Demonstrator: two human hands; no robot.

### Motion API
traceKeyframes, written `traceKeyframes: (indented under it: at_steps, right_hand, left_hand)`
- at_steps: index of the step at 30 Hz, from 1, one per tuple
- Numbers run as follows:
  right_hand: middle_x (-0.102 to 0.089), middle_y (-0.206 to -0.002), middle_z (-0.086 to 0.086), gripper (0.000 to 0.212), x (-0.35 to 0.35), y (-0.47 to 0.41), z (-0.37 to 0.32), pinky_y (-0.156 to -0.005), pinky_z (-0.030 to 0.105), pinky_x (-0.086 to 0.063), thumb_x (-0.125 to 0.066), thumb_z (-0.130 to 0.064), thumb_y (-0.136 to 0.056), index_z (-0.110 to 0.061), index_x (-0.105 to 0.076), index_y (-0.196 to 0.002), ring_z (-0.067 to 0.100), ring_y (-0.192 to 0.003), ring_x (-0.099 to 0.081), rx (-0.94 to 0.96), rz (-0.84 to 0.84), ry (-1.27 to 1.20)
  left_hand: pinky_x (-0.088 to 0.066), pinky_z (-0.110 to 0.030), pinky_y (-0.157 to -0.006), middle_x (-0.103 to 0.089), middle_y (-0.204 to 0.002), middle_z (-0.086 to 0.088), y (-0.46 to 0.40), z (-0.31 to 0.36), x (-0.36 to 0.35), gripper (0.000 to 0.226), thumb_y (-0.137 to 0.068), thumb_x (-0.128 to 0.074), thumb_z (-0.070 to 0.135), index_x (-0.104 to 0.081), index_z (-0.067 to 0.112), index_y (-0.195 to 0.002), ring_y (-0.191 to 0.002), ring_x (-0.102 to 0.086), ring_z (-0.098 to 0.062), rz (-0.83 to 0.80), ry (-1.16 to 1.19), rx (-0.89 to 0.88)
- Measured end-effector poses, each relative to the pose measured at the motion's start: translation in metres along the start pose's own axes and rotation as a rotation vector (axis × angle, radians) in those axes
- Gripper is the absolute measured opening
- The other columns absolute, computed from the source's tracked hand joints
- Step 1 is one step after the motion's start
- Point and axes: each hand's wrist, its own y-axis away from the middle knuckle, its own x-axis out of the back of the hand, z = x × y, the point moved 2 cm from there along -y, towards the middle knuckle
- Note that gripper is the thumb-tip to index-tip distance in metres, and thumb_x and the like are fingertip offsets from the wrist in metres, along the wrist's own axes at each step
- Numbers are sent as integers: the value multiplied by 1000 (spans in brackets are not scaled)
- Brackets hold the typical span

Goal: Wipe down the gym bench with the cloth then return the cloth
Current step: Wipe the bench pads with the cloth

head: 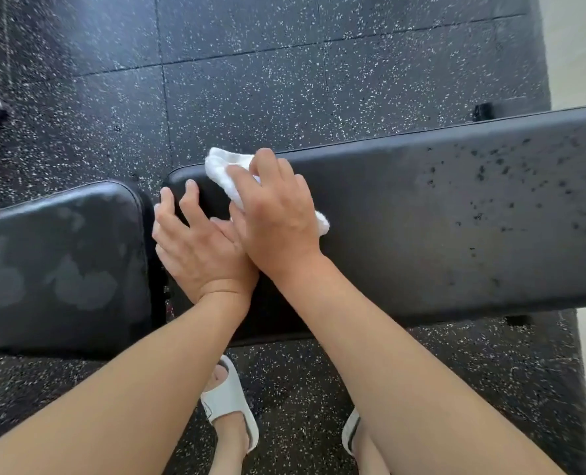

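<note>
The long black pad of the gym bench (438,214) runs from about 9 o'clock to 3 o'clock across the view, rising a little toward the right. A shorter seat pad (55,262) sits just beside its left end, across a narrow gap. Dark wet spots speckle the long pad toward 3 o'clock, well apart from the hands, so by my judgement the unwiped stretch lies to the right along the pad's long axis and the coming stroke should travel that way.

The right hand (277,214) is the nearer one to that stretch; its fingers curl round the white cloth (223,173) and press it on the pad's left end, at about 11 o'clock from the wrist. The left hand (192,241) rests with spread, straight fingers on the pad's left end, touching the right hand.
</note>
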Motion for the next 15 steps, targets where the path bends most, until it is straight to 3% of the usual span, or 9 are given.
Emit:
traceKeyframes:
  at_steps: [4,9,12,15]
  right_hand:
    - [-64,-96,13,25,29,-2,57,-64,47,-44,-62,-18,-79,-12,-74,-100,37,-82,-61,44,36,105]
    - [-58,-105,21,32,77,9,156,-76,46,-44,-58,-15,-88,-9,-72,-117,39,-88,-57,-295,237,140]
    - [-59,-102,20,30,58,4,125,-72,44,-40,-58,-12,-81,-10,-73,-107,38,-87,-56,-345,259,174]
    - [-60,-102,12,30,19,-6,47,-68,43,-35,-54,-18,-78,-15,-72,-101,34,-87,-54,-163,131,128]
  left_hand:
    - [-39,-55,-109,-39,-161,-17,3,1,2,60,-92,-43,21,-47,16,-152,-140,-43,-44,6,-6,-20]
    - [-40,-58,-109,-40,-159,-18,1,0,-1,59,-92,-42,20,-47,16,-151,-141,-44,-44,17,-10,-18]
    - [-40,-59,-110,-40,-159,-18,3,1,0,59,-92,-41,21,-47,15,-151,-141,-43,-45,12,-4,-31]
    - [-38,-58,-111,-39,-160,-19,2,1,1,61,-91,-41,21,-48,14,-151,-141,-42,-45,8,3,-20]
